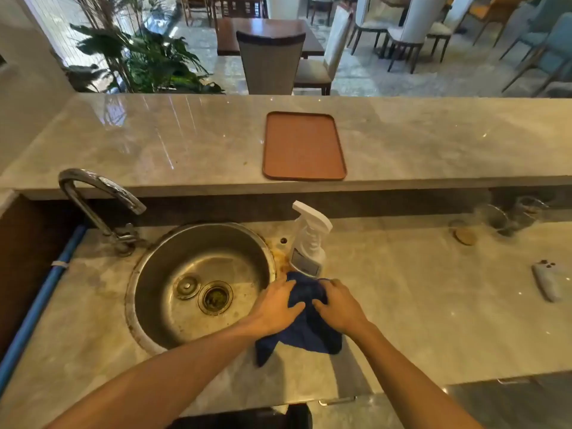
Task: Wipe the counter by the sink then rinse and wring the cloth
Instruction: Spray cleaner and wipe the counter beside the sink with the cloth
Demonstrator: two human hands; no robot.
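Crumpled dark-blue cloth (305, 331) beside round sink (161, 258)

"Can you read any words here?"

"No. The white spray bottle (309, 243) has a gray label (305, 262) on its front, but the writing is too small and blurry to read."
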